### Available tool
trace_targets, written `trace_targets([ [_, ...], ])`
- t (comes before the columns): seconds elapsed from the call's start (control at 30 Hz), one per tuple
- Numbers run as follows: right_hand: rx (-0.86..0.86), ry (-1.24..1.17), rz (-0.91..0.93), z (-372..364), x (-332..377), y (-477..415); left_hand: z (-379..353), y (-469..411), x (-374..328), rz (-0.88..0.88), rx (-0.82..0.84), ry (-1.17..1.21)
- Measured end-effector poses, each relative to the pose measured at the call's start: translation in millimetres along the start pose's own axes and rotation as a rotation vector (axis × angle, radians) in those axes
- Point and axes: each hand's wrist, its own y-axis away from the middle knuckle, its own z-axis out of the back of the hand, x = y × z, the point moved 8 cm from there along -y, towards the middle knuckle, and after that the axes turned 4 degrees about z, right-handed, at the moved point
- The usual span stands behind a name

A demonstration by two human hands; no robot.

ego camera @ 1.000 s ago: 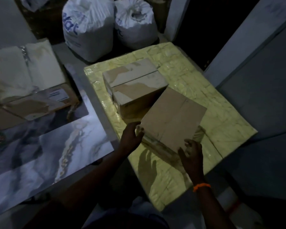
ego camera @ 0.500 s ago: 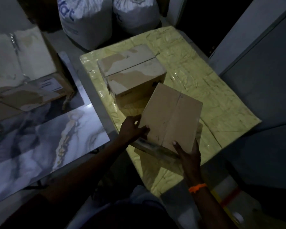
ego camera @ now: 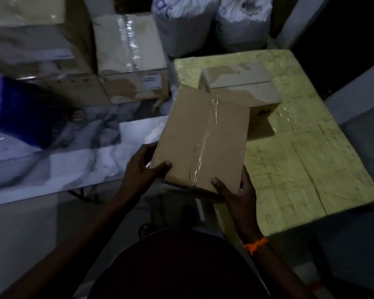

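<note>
A taped brown cardboard box (ego camera: 203, 134) is held up in front of me, above the left edge of a large yellow-wrapped package (ego camera: 300, 160). My left hand (ego camera: 141, 169) grips its near left corner, thumb on top. My right hand (ego camera: 238, 190) grips the near right corner, thumb on the top face; an orange band is on that wrist. A second cardboard box (ego camera: 246, 87) with a worn, whitish top sits on the yellow package just behind the held box.
A marbled slab (ego camera: 73, 156) lies to the left. Behind it stand taped cartons (ego camera: 130, 52) and a blurred blue object (ego camera: 15, 106). Two white sacks (ego camera: 242, 20) stand at the back. Grey panels (ego camera: 363, 87) close off the right side.
Both hands have lifted the brown box off the yellow package and carried it left, toward the slab. The camera view has swung left, showing more cartons.
</note>
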Motion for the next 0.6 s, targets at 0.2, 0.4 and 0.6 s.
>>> trace_targets([
  [0.2, 0.301, 0.103, 0.092, -104.5, 31.3, -3.3, 102.9, 42.6, 40.2, 0.059, -0.25, 0.138],
  [0.4, 0.529, 0.18, 0.136, -179.3, 33.4, 2.7, 158.4, 78.5, 85.4, 0.12, -0.478, 0.219],
  [0.6, 0.707, 0.271, 0.179, -204.2, 29.0, -25.4, 154.2, 89.2, 95.8, 0.143, -0.561, 0.228],
])
